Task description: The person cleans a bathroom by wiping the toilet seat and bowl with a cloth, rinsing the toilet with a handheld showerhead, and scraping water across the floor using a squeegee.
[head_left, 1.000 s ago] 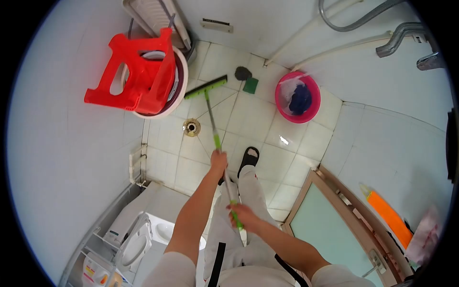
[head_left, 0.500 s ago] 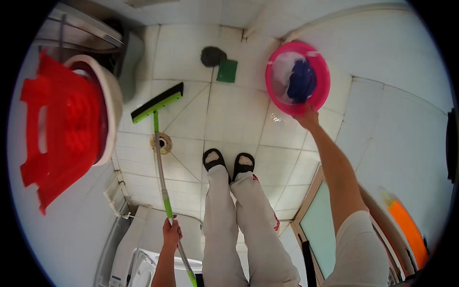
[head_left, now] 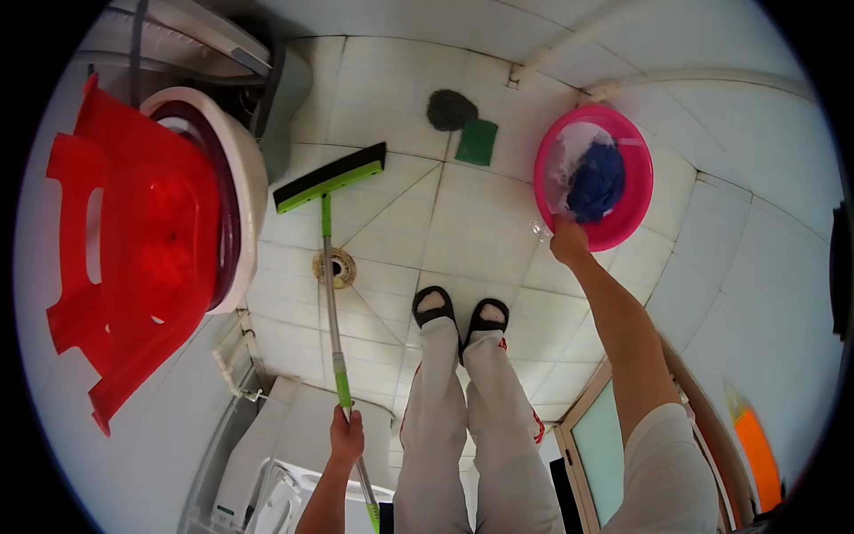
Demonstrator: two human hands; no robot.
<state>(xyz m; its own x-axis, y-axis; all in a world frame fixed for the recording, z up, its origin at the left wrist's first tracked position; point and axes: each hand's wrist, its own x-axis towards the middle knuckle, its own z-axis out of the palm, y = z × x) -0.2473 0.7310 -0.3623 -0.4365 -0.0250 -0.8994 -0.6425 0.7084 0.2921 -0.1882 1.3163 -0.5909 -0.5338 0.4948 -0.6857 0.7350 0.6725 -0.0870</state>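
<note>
My left hand (head_left: 347,433) is wrapped around the metal pole of a long-handled floor squeegee (head_left: 334,334). Its green head with a black edge lies on the tiles beyond the round floor drain (head_left: 345,270), the pole crossing over the drain. My right hand (head_left: 569,238) grips the near left rim of a pink basin (head_left: 642,191), its fingers partly hidden by the rim. Inside the basin are a wet dark blue cloth (head_left: 598,182) and white suds. A small wet patch (head_left: 536,229) glistens on the floor by that hand.
A dark grey scouring pad (head_left: 451,110) and a green pad (head_left: 477,142) lie on the tiles ahead. At left, a red plastic stool (head_left: 169,231) rests against a stacked pale basin (head_left: 245,196). A white toilet (head_left: 285,498) stands near left, a glass-panelled door (head_left: 596,449) near right.
The view has shifted, moving most things rightward. Relative to the floor, the pink basin has come closer to me and turned slightly, with my right hand on its rim. My left hand keeps the squeegee.
</note>
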